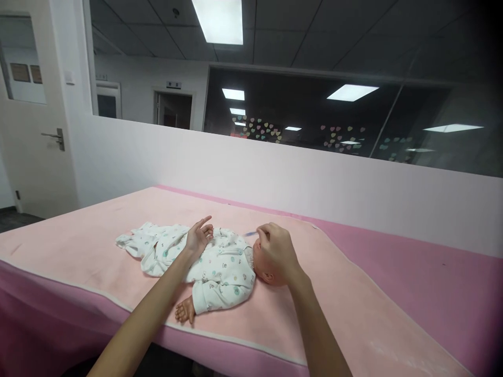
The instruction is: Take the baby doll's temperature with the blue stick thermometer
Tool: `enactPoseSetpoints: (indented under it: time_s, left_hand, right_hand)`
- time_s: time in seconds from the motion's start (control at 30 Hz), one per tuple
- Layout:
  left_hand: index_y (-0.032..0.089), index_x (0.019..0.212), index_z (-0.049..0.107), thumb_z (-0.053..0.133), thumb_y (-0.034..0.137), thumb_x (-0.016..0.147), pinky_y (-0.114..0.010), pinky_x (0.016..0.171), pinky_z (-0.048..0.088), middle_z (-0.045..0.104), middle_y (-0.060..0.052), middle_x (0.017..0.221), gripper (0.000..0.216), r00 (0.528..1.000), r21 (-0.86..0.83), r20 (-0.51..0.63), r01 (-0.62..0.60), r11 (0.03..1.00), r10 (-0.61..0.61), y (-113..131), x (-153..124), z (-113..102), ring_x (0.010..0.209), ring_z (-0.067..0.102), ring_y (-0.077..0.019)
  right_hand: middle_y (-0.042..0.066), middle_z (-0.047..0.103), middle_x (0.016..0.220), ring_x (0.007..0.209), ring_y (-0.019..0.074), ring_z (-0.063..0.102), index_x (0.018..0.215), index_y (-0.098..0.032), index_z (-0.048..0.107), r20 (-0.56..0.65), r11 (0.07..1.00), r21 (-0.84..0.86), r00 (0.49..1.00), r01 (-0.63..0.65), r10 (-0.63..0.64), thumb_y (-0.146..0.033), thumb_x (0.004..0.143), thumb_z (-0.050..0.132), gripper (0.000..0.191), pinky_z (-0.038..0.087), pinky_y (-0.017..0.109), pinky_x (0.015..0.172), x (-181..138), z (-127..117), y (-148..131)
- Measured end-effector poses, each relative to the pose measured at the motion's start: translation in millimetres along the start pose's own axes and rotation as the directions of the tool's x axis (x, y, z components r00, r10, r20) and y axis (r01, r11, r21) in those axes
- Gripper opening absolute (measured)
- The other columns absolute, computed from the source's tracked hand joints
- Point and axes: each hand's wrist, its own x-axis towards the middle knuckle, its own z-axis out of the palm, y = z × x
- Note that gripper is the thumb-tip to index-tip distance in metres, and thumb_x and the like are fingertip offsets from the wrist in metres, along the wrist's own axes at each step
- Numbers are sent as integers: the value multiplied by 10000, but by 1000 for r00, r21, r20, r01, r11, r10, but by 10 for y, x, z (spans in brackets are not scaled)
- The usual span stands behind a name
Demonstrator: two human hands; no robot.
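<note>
The baby doll (220,272) lies on its back across the pale pink blanket (353,314), head toward the person's right and legs toward the left, directly under both hands. The left hand (198,238) hovers at the doll's belly with its fingers (205,220) spread loosely and holding nothing; whether the palm touches the cloth cannot be told. The right hand (277,251) covers the upper part of the doll's head (264,276), and its fingertips are pinched together on a thin bluish stick (250,234), which pokes out leftward just above the doll's shoulder; it is too small and blurred to tell what it is. There is one doll, one stick, one blanket and two hands in view. The doll wears a white one-piece suit printed with small green and grey motifs, its sleeve ending in one bare plastic hand (185,311) near the blanket's front edge, which has a white trim over a darker pink cover (451,293).
</note>
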Motion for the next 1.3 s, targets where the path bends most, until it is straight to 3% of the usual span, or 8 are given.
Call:
enactPoseSetpoints:
  time_s: [0.23,0.4,0.6,0.67,0.77,0.87,1.07,1.3]
  left_hand:
    - [139,1074,537,536,261,737,-206,486,420,557,-16,667,358,1000,30,-20,11,999,-11,9,-20,24,561,544,-111]
    - [133,1048,552,546,278,734,-208,503,424,554,-20,680,345,1000,57,-16,7,998,-6,0,3,2,574,532,-108]
    - [136,998,573,524,320,743,-217,536,408,542,-30,691,318,999,225,19,-35,974,32,-49,28,-13,574,486,-105]
    - [141,963,594,537,315,732,-219,548,395,544,-31,684,294,992,416,86,-123,901,96,-95,-12,26,589,482,-115]
    - [178,915,638,601,276,691,-233,618,383,573,-28,693,248,940,713,319,-320,623,118,-170,-111,116,638,488,-139]
    - [225,891,671,642,264,666,-261,718,370,601,-35,725,231,878,784,469,-463,413,93,-205,-188,197,715,499,-178]
    - [244,719,707,705,271,604,-302,812,337,613,-65,768,118,830,758,550,-542,364,91,-234,-191,268,798,499,-237]
    - [249,758,708,621,246,698,-300,764,330,620,-68,793,106,759,738,650,-645,199,48,-302,-184,314,777,503,-225]
  right_hand:
    - [-46,474,487,298,49,180,651,-152,607,-147,964,-89,954,251,-262,-292,879,181,503,146,177,224,155,-147,-217]
    - [-27,531,524,368,50,400,670,-131,626,-90,970,-176,978,168,-186,-269,778,507,212,334,154,331,65,-84,-159]
    - [5,543,560,325,56,370,760,-139,638,-179,962,-240,968,128,-173,-418,836,398,376,304,189,311,-81,-23,-109]
    - [33,579,614,451,93,488,729,-146,643,-244,936,-328,946,128,-215,-392,788,506,288,386,202,413,-231,80,-171]
    - [51,620,705,616,137,554,768,-173,645,-382,853,-508,858,116,-344,-314,775,552,169,436,235,565,-611,182,-259]
    - [30,607,655,551,128,527,804,-190,639,-425,757,-651,804,47,-416,-274,779,560,118,415,243,557,-1089,173,-162]
    - [24,620,632,491,116,530,823,-186,640,-346,485,-858,889,-171,-300,-298,845,453,219,359,232,487,-1754,85,524]
    - [13,582,576,519,143,551,704,-227,611,-227,312,-926,974,-212,-14,-305,859,350,313,312,233,442,-1777,145,716]
